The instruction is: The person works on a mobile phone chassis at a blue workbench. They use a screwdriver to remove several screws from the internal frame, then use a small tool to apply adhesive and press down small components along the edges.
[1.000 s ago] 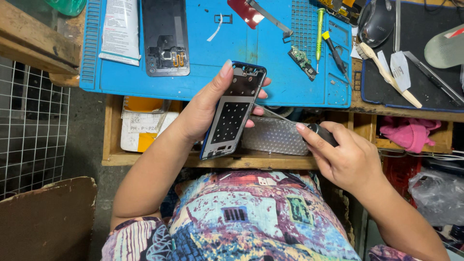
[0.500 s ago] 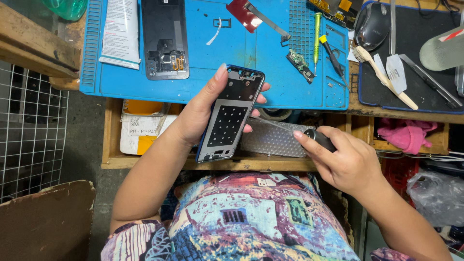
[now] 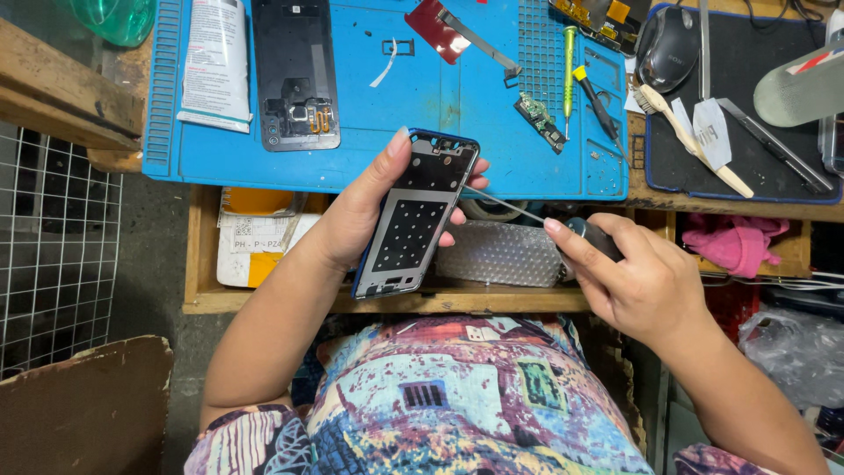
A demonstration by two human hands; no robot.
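My left hand point(image 3: 369, 207) grips an opened phone frame point(image 3: 415, 215), its bare inner side with a perforated black panel facing up, held tilted just in front of the blue work mat point(image 3: 422, 114). My right hand point(image 3: 646, 286) is closed around a dark-handled screwdriver point(image 3: 593, 236). Its thin metal shaft reaches left and its tip touches the phone frame's right edge near the top.
On the mat lie a black phone back cover point(image 3: 295, 75), a white packet point(image 3: 215, 62), a red piece with a flex strip point(image 3: 440, 26), a small circuit board point(image 3: 540, 121) and a yellow-handled tool point(image 3: 569, 70). A computer mouse point(image 3: 668, 35) and a brush point(image 3: 690, 136) rest on the black pad at right. An open drawer point(image 3: 264, 246) sits below.
The view has shifted slightly. My right hand has brought the screwdriver tip closer to the phone frame's upper right edge. My left hand still holds the frame in nearly the same pose.
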